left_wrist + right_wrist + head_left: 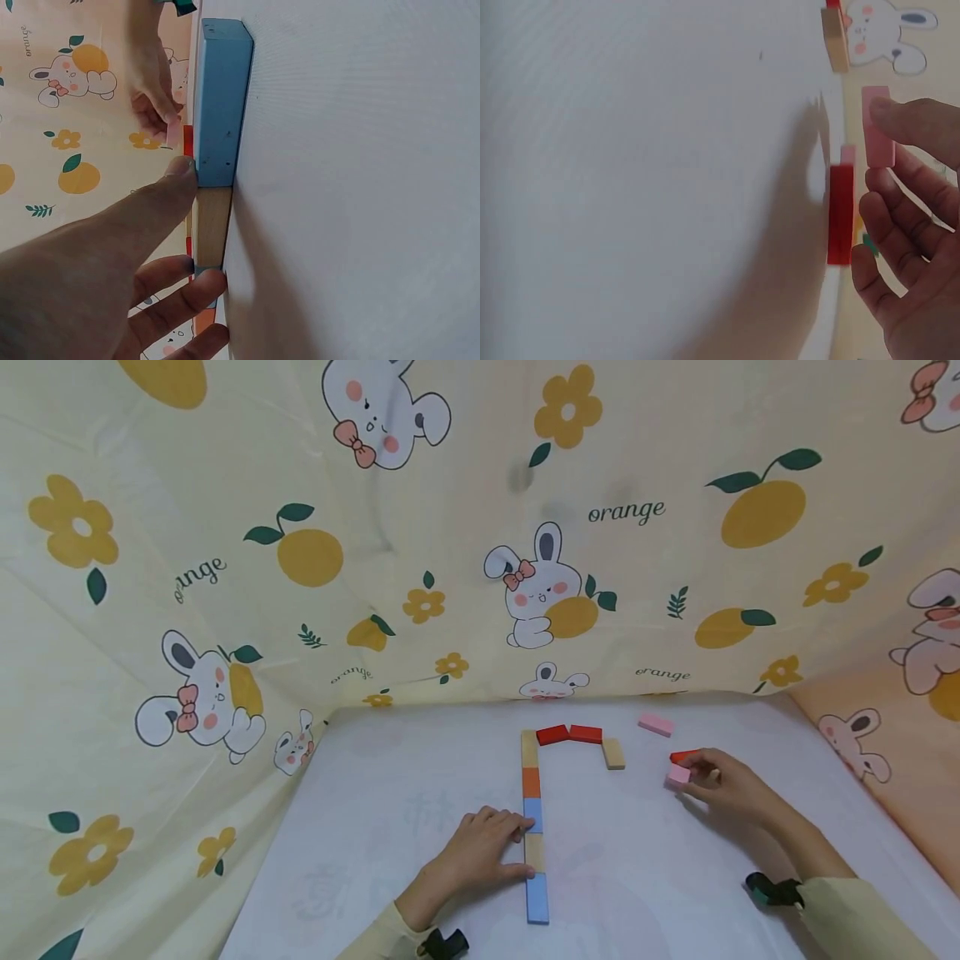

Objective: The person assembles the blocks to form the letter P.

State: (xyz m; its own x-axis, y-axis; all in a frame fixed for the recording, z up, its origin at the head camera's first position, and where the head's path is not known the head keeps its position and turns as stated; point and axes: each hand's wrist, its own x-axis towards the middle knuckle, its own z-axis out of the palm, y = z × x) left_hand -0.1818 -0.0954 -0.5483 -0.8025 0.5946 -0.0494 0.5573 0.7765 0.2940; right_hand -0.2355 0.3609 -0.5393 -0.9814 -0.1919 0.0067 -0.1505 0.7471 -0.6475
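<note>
My right hand (731,789) pinches a small pink block (878,142) between thumb and fingers, raised over the table. Just behind it in the head view lies a loose red block (841,217). My left hand (480,852) rests against a straight row of blocks, its thumb at the joint between the nearest blue block (537,902) and a plain wood block (534,853). Its fingertips touch the second blue block (532,810). Farther up the row come an orange block (531,782) and another wood block (529,747).
Two red blocks (586,734) bend right from the row's far end, followed by a tilted wood block (613,754). A second pink block (656,725) lies near the back of the white table (375,860). Patterned cloth (450,527) hangs behind and along the sides.
</note>
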